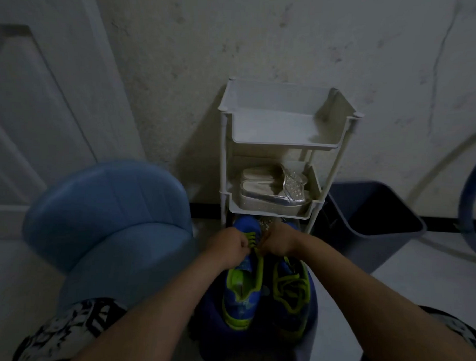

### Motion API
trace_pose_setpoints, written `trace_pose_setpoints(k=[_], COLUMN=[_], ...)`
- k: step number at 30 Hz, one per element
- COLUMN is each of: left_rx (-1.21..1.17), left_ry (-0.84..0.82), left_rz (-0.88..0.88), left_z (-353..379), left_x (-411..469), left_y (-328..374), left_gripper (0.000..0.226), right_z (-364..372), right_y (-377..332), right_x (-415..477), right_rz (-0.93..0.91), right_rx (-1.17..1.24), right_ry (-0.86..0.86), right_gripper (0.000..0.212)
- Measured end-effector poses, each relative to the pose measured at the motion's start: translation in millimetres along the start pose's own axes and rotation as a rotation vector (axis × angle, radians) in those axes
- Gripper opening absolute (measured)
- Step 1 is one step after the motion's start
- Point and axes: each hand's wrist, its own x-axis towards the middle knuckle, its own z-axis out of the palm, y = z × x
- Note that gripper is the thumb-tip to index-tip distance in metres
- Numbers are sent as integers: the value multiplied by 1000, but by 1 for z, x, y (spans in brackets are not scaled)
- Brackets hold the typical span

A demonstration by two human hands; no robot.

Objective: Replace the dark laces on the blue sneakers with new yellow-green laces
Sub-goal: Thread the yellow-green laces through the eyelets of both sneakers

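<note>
The light is dim and much is lost in it; both fingertips are turned under the knuckles, and the toe of one blue sneaker [242,285] runs under the hands toward the stool seat's [213,322] far edge; the seat's near edge is cut off by the forearms and the bottom of the picture. The left hand [228,244] is curled tight and pinches the yellow-green lace [252,239] where it crosses that sneaker's eyelets, a loose strand trailing back along the tongue; the right hand [279,242] is clenched against the same lacing, but whether it grips a strand I cannot tell. Two sneakers sit side by side on the seat, heels toward the person; the second sneaker [292,293], by the seat's right edge, shows slack yellow-green loops, too murky to tell lace from trim. Behind stands one white rack [282,144] with two tiers plain and a third mostly hidden behind the hands; two silver sandals [271,192] lie on the middle tier. One blue chair [108,216] stands left of the stool, one dark bin [373,220] right of the rack; a blue hoop [470,204] is cut by the right edge. The black-and-white print on the shorts [64,331] is too blurred to read.
</note>
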Motion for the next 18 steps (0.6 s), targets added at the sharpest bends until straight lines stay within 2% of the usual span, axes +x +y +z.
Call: trace_pose_setpoints(k=[3, 7, 11, 18], left_rx=[-53, -146, -192, -183], left_ry=[2, 26, 17, 22], left_rz=[-6, -7, 35, 40], left_z=[3, 7, 7, 10], left_x=[1, 1, 0, 2], left_y=[0, 0, -1, 0], left_gripper=[38, 26, 12, 10], right_z=[-1, 0, 2, 6], right_y=[-2, -2, 3, 8], right_x=[-3, -3, -1, 2], right_rz=[-19, 3, -32, -23], right_rx=[-23, 16, -36, -64], right_ry=[-19, 15, 12, 38], right_gripper=[28, 17, 32, 27])
